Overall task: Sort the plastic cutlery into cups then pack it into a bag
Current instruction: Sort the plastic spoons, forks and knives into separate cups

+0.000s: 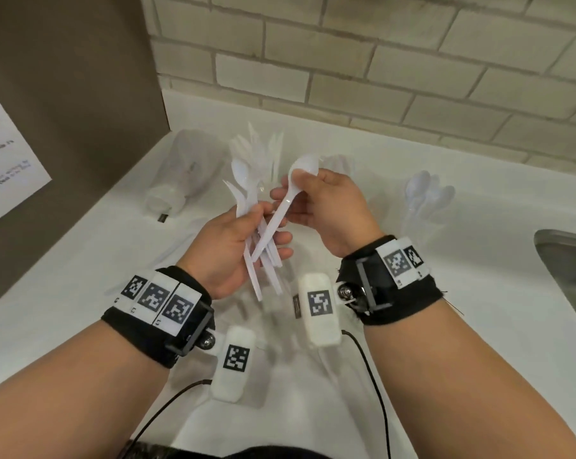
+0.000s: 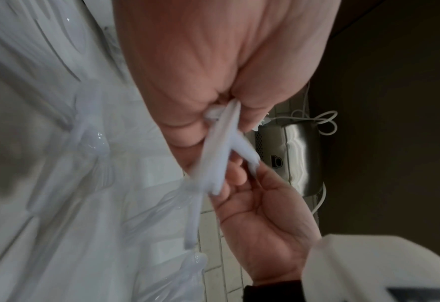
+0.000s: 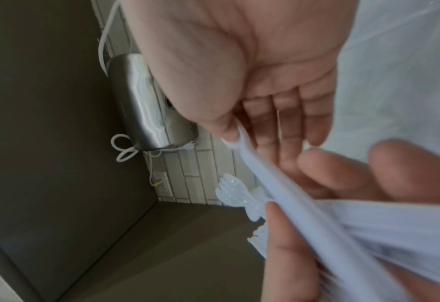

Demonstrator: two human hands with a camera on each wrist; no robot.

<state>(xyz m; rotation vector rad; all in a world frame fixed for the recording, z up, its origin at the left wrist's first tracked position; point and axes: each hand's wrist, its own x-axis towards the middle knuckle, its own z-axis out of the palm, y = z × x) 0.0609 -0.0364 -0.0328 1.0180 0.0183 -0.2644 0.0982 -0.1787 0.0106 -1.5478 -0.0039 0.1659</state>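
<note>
Both hands raised above the counter: my left hand grips a mixed cutlery bundle by the handles, my right hand pinches one spoon near its bowl; light, stiff, slick plastic, probably best held mid-handle.

White cutlery; beige brick wall; B&W wristbands.

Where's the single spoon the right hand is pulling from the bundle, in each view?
Head: spoon at centre, diagonal, bowl up by the right hand.
Left wrist: blurred white handle at centre.
Right wrist: blurred handle running from the thumb towards lower right.
Shared landmark: the left hand's bundle.
</note>
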